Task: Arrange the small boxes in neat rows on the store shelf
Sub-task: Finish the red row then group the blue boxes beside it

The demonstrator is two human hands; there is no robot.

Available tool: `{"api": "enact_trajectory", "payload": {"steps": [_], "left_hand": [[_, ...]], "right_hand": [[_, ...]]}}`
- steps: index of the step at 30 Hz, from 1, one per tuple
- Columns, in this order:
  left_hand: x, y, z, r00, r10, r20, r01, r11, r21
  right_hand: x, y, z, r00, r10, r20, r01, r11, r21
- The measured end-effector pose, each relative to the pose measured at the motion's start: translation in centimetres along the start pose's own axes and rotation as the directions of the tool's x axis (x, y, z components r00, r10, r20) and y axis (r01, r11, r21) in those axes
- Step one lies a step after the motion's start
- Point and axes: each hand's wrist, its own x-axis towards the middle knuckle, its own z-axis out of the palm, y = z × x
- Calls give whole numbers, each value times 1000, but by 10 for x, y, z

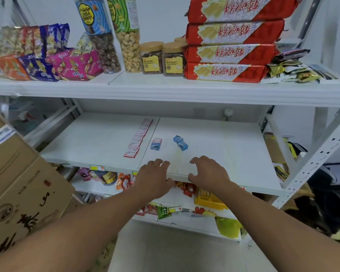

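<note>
I see my left hand point(154, 176) and right hand point(208, 173) just below the frame's centre, both over the front edge of the white middle shelf point(224, 154). Each grip is loosely spread, fingers relaxed, holding nothing. Above them, near centre, a row of red-and-white small boxes point(138, 139) runs front to back along the shelf's seam. Just right of it stands one blue box point(156, 144), and further right two more blue boxes point(180, 142) touch, tilted. Red biscuit packs point(230, 54) are stacked at upper right.

Left hand point(155, 176) and right hand point(208, 173) outstretched, palms down, fingers loosely curled.
</note>
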Motion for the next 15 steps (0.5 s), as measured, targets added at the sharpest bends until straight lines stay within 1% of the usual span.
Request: {"api": "enact_trajectory", "payload": {"steps": [6, 11, 15], "left_hand": [[26, -12, 0, 1000, 29, -11, -29, 999, -20], [54, -24, -1, 999, 34, -41, -36, 998, -47], [76, -38, 3, 996, 80, -32, -82, 995, -63]], "right_hand": [[21, -2, 2, 1000, 30, 8, -30, 999, -26], [44, -12, 0, 998, 58, 15, -56, 995, -83], [61, -18, 4, 996, 93, 8, -91, 991, -102]]}}
